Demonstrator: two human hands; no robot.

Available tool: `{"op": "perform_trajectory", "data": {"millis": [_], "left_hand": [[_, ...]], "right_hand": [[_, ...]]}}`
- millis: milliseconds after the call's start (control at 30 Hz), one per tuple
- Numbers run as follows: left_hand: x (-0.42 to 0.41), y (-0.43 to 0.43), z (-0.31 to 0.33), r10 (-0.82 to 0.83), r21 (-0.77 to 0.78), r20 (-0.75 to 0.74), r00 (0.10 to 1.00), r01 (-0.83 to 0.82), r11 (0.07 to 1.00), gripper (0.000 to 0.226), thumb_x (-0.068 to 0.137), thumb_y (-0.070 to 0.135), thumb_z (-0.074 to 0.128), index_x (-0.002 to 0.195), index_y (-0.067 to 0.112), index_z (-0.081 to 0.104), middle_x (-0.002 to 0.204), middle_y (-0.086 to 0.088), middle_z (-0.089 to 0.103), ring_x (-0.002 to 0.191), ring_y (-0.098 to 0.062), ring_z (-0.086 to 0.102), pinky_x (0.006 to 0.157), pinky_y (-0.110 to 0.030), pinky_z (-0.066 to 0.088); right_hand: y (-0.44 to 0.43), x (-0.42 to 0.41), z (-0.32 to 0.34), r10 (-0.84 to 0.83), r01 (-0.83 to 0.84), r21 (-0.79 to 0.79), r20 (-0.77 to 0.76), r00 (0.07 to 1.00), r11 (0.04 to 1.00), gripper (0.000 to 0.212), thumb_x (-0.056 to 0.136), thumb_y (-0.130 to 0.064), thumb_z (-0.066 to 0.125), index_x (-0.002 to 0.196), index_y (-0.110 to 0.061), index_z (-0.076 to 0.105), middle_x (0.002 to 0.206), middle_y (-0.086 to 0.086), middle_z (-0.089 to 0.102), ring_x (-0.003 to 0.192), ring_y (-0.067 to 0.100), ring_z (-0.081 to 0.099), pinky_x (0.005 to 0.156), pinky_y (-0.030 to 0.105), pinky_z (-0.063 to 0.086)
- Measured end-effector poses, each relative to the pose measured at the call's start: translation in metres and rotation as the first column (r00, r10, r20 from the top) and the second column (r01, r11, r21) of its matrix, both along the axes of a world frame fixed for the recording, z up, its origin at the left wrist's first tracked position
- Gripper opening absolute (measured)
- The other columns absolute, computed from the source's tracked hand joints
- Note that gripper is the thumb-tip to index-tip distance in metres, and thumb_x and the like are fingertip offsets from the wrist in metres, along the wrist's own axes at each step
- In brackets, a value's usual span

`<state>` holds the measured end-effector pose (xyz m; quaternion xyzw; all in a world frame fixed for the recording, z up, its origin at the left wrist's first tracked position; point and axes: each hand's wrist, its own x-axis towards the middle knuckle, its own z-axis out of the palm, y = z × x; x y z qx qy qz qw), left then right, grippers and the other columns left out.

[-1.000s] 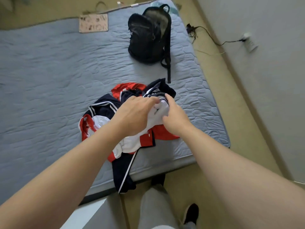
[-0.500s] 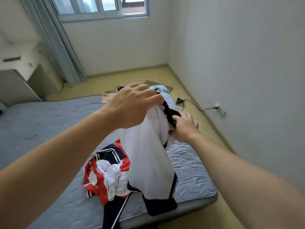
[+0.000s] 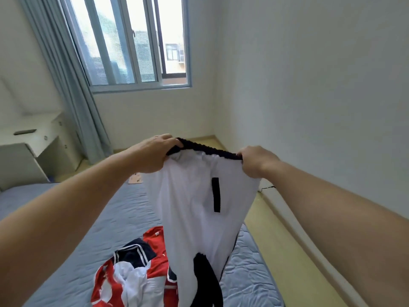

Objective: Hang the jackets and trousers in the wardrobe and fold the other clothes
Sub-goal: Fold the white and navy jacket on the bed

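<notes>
Room: head view, small bedroom with pale walls, window (image 3: 132, 41) at the back, blue-grey curtain (image 3: 73, 85) bunched at its left, yellowish floor (image 3: 287, 240) along the right wall.
Desk: white desk (image 3: 39, 140) at far left, with a flat dark item (image 3: 24, 131) on top; too small to identify.
Bed: blue-grey quilted mattress (image 3: 77, 218) fills the lower left and centre.
White garment: white garment (image 3: 199, 207) held up in the air over the bed, hanging lengthwise. Black elastic waistband on top, stretched between the two hands. Black vertical strip on the front, black hem at the bottom. Can't tell whether it is trousers or shorts.
Left hand: left hand (image 3: 155, 154) clenched on the left end of the waistband, fingers curled over the edge.
Right hand: right hand (image 3: 254, 161) gripping the right end the same way.
Clothes pile: clothes pile (image 3: 132, 273) in red, white and navy, crumpled on the mattress, below and left of the hanging garment.
Other: pale card (image 3: 136, 179) at the far end of the bed; black cable (image 3: 266, 188) on the floor by the right wall.
</notes>
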<state>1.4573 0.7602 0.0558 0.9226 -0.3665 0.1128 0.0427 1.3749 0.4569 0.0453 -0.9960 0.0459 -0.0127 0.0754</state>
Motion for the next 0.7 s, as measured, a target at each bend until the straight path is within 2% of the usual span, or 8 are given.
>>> {"op": "perform_trajectory", "data": {"millis": [67, 200, 400, 500, 533, 600, 667, 700], "left_hand": [[0.004, 0.002, 0.005, 0.027, -0.029, -0.046, 0.999, -0.028, 0.999, 0.052, 0.092, 0.005, 0.056, 0.137, 0.032, 0.049, 0.13, 0.003, 0.055, 0.115, -0.022, 0.056, 0.097, -0.037, 0.046], [0.012, 0.01, 0.011, 0.099, -0.17, -0.058, 0.993, -0.108, 0.98, 0.044, 0.088, 0.01, 0.064, 0.109, 0.036, 0.036, 0.102, 0.007, 0.059, 0.084, -0.017, 0.059, 0.069, -0.035, 0.046], [0.011, 0.0, 0.017, 0.183, -0.037, 0.003, 0.983, -0.183, 0.982, 0.035, 0.092, 0.008, 0.053, 0.116, 0.033, 0.048, 0.102, 0.002, 0.064, 0.081, -0.018, 0.059, 0.07, -0.042, 0.057], [0.004, -0.012, 0.024, 0.211, -0.021, -0.235, 0.949, -0.222, 0.975, 0.048, 0.084, 0.006, 0.057, 0.124, 0.033, 0.051, 0.108, 0.007, 0.066, 0.089, -0.019, 0.063, 0.075, -0.036, 0.058], [-0.001, -0.018, 0.026, 0.176, -0.072, -0.397, 0.901, -0.222, 0.972, 0.054, 0.079, 0.007, 0.061, 0.125, 0.034, 0.051, 0.111, 0.011, 0.066, 0.092, -0.016, 0.065, 0.075, -0.031, 0.057], [-0.016, -0.035, 0.027, -0.045, -0.296, -0.688, 0.724, -0.224, 0.928, 0.06, 0.07, 0.019, 0.069, 0.126, 0.032, 0.055, 0.115, 0.011, 0.068, 0.094, -0.011, 0.068, 0.073, -0.021, 0.053], [-0.027, -0.057, 0.014, -0.251, -0.488, -0.752, 0.609, -0.259, 0.834, 0.056, 0.075, 0.045, 0.073, 0.127, 0.03, 0.057, 0.117, 0.006, 0.07, 0.098, -0.011, 0.069, 0.079, -0.023, 0.054], [-0.032, -0.069, 0.001, -0.259, -0.518, -0.735, 0.626, -0.273, 0.811, 0.054, 0.081, 0.056, 0.07, 0.127, 0.029, 0.058, 0.116, 0.006, 0.07, 0.1, -0.013, 0.069, 0.083, -0.028, 0.056]], "right_hand": [[-0.003, -0.003, 0.017, 0.022, -0.018, -0.089, 0.042, 0.999, 0.996, 0.032, 0.091, -0.007, 0.04, 0.104, -0.025, 0.063, 0.096, 0.0, 0.06, 0.085, 0.026, 0.06, 0.059, 0.03, 0.041], [-0.012, -0.011, 0.039, 0.039, -0.027, -0.201, 0.055, 0.998, 0.979, 0.027, 0.091, -0.009, 0.044, 0.098, -0.03, 0.06, 0.09, -0.004, 0.057, 0.079, 0.022, 0.059, 0.053, 0.028, 0.036], [-0.009, -0.015, 0.05, 0.084, -0.051, -0.174, 0.189, 0.978, 0.983, 0.029, 0.093, -0.009, 0.045, 0.1, -0.03, 0.063, 0.096, -0.002, 0.059, 0.082, 0.023, 0.059, 0.057, 0.03, 0.037], [-0.008, -0.018, 0.054, 0.139, -0.089, -0.186, 0.278, 0.951, 0.979, 0.035, 0.094, -0.008, 0.044, 0.105, -0.03, 0.068, 0.102, -0.001, 0.055, 0.089, 0.026, 0.06, 0.066, 0.033, 0.043], [-0.009, -0.019, 0.055, 0.152, -0.106, -0.166, 0.296, 0.943, 0.98, 0.038, 0.093, -0.006, 0.044, 0.105, -0.03, 0.07, 0.104, -0.001, 0.055, 0.088, 0.027, 0.06, 0.066, 0.033, 0.044], [-0.005, -0.021, 0.055, 0.182, -0.156, -0.106, 0.317, 0.931, 0.982, 0.042, 0.093, -0.003, 0.043, 0.105, -0.032, 0.072, 0.107, -0.002, 0.054, 0.088, 0.026, 0.06, 0.065, 0.031, 0.044], [0.002, -0.024, 0.055, 0.209, -0.2, -0.063, 0.333, 0.919, 0.978, 0.043, 0.094, -0.003, 0.045, 0.103, -0.033, 0.074, 0.106, -0.004, 0.054, 0.088, 0.025, 0.059, 0.064, 0.03, 0.04], [0.005, -0.025, 0.055, 0.215, -0.213, -0.044, 0.342, 0.915, 0.976, 0.043, 0.093, -0.002, 0.046, 0.101, -0.034, 0.074, 0.105, -0.005, 0.054, 0.089, 0.024, 0.058, 0.064, 0.029, 0.039]]}}
